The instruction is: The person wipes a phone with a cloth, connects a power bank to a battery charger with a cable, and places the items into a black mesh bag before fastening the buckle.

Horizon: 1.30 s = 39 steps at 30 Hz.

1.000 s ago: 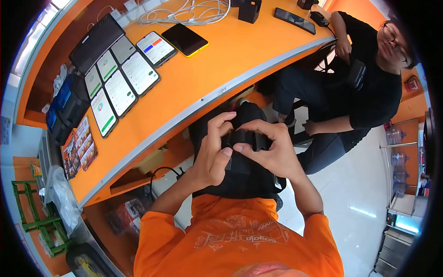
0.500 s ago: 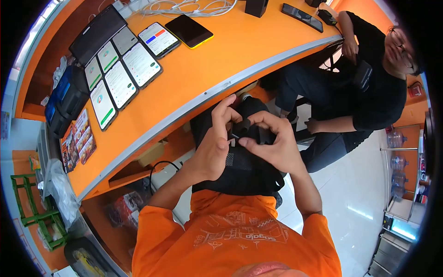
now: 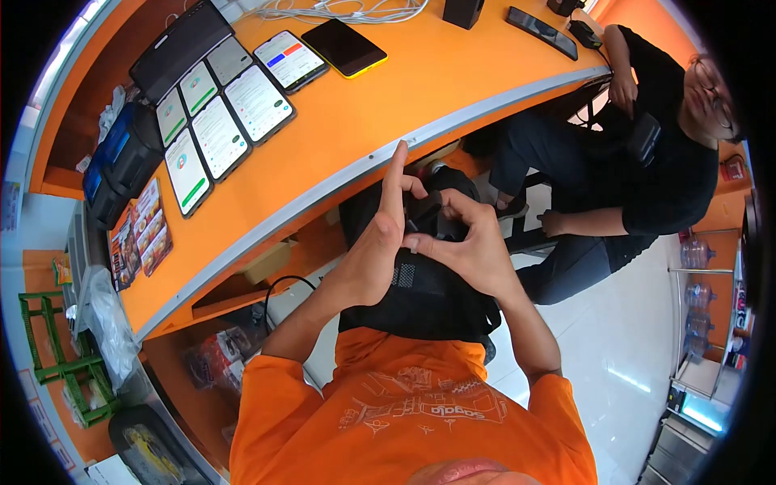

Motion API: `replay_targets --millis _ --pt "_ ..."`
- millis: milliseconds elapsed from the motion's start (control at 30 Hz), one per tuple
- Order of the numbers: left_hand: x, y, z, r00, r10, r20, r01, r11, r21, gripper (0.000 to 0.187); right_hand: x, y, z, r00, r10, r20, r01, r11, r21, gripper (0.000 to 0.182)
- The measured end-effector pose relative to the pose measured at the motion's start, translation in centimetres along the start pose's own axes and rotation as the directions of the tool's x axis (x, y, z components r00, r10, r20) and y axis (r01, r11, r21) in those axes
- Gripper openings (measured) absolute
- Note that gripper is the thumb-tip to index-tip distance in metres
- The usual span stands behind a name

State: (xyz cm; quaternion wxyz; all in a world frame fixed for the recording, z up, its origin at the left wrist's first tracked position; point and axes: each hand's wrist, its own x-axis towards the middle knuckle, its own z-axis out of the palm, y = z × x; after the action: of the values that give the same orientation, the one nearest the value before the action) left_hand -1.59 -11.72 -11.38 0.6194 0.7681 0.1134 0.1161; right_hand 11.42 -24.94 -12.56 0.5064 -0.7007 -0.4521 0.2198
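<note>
Between my two hands, above my lap, is a small black object [image 3: 423,213] whose kind I cannot make out. My right hand [image 3: 477,252] pinches it between thumb and bent fingers. Along its other side is my left hand [image 3: 373,252], with the index finger stretched upward and the palm turned inward. Whether the left fingertips touch the object is partly hidden. Beneath both hands lies a black fabric item [image 3: 428,295] with a small mesh patch, spread over my lap.
An orange counter [image 3: 339,121] with a grey edge curves ahead, bearing several lit phones [image 3: 218,137], a yellow-edged phone [image 3: 344,47], white cables [image 3: 347,11] and a black case [image 3: 121,166]. A seated person in black [image 3: 671,170] is close on the right.
My left index finger has straightened and points higher. The black object has turned between my hands, and the thin rod seen at it before no longer shows. The view has shifted slightly.
</note>
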Motion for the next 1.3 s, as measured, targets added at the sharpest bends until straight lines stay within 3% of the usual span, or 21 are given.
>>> replay_targets --millis 200,300,400,533,633,733,867,967,1167,1300 --pt "0.4 -0.7 -0.1 1.0 -0.024 0.009 0.024 0.998 -0.063 0.123 0.1 0.5 1.1 1.0 0.007 0.009 -0.009 0.967 0.256 0.029" --pt "0.4 -0.4 0.0 0.998 -0.054 0.02 0.055 0.994 -0.099 0.119 0.2 1.1 0.9 0.996 0.009 0.087 -0.025 0.982 0.185 0.028" --pt "0.3 -0.5 -0.3 0.993 -0.105 0.05 0.111 0.985 -0.131 0.116 0.4 0.2 0.4 0.984 0.175 0.042 -0.175 0.875 0.451 0.028" --pt "0.7 -1.4 -1.7 0.989 -0.001 0.146 0.029 0.982 -0.187 0.107 0.4 0.1 -1.6 0.998 0.067 0.017 -0.069 0.962 0.265 0.03" --pt "0.8 -1.4 -2.7 0.969 -0.114 0.219 0.172 0.947 -0.27 0.099 0.1 -0.2 -2.3 0.993 0.121 -0.003 -0.116 0.96 0.253 0.029" --pt "0.7 -2.7 -4.8 0.933 -0.092 0.348 0.195 0.942 -0.273 0.077 -0.1 -0.2 -3.1 0.994 0.105 0.004 -0.102 0.959 0.263 0.029" --pt "-0.4 -2.6 -6.5 0.887 -0.141 0.439 0.153 0.988 0.007 0.041 -0.5 0.8 -3.2 0.997 0.069 -0.028 -0.059 0.964 0.258 0.03" --pt "-0.8 -1.3 -6.6 0.877 -0.127 0.463 0.035 0.979 0.203 0.041 -0.6 1.0 -3.3 0.997 0.075 -0.022 -0.068 0.97 0.234 0.03" --pt "-2.0 -1.3 -6.3 0.894 -0.204 0.398 0.026 0.912 0.409 0.036 -0.7 0.8 -3.5 0.998 0.062 -0.023 -0.053 0.96 0.277 0.029" --pt "-2.8 -0.7 -6.6 0.931 -0.122 0.344 -0.05 0.891 0.452 0.034 -1.2 1.6 -3.5 0.998 0.045 -0.034 -0.033 0.957 0.288 0.029"
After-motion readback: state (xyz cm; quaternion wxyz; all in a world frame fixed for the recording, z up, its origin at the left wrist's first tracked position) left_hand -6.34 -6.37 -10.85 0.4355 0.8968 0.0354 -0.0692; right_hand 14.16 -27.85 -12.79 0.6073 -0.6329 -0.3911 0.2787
